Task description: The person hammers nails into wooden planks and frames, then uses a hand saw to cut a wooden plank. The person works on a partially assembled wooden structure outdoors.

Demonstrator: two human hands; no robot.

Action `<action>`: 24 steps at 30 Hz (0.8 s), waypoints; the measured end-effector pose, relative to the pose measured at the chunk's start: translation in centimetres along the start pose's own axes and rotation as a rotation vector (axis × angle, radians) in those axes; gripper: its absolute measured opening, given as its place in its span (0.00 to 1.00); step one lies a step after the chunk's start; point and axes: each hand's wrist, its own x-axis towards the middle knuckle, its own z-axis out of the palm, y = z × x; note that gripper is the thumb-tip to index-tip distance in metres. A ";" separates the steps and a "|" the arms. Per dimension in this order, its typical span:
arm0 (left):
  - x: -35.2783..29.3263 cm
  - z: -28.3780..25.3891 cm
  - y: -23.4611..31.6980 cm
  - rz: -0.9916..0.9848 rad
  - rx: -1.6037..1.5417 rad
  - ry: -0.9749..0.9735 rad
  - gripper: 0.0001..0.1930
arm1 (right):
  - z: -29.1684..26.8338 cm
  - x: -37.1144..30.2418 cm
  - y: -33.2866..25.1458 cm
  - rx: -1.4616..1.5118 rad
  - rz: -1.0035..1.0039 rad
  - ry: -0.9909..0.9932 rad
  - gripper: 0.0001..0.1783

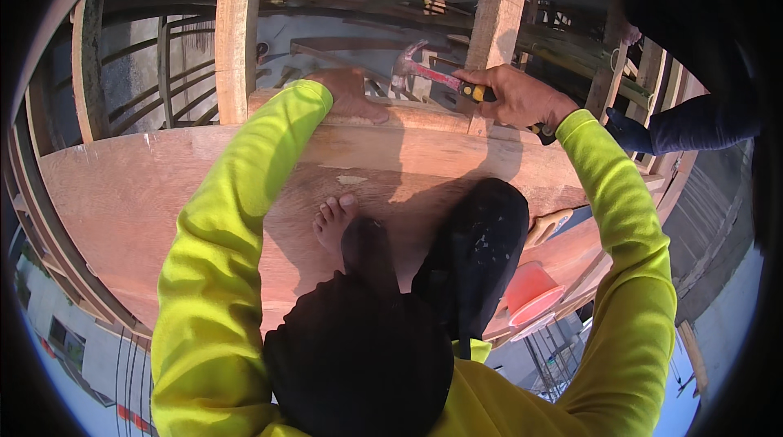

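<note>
The plywood board (122, 205) spans the work area and supports the person's bare foot (333, 221). Two wooden posts (237, 37) stand upright at its far edge. A wooden strip (428, 117) runs along that edge between the posts. A red bucket (532, 289) is located near the right knee. The claw hammer (441, 77) is in front of the right post, its head pointing left, beyond the strip in view. The right hand (522, 97) is closed around the hammer's handle. The left hand (351, 94) rests on the strip; its fingers are partly hidden, so its grip cannot be determined.
</note>
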 end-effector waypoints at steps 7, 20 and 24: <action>0.5 -0.5 0.1 0.015 -0.031 -0.061 0.48 | 0.3 0.5 0.9 0.057 -0.005 0.006 0.40; -4.4 5.8 -1.8 -0.053 0.053 0.756 0.35 | -1.0 2.3 -1.3 0.071 0.073 -0.182 0.42; -4.7 7.3 -1.3 0.022 0.250 0.950 0.22 | -0.9 3.3 -1.7 0.263 0.013 -0.045 0.42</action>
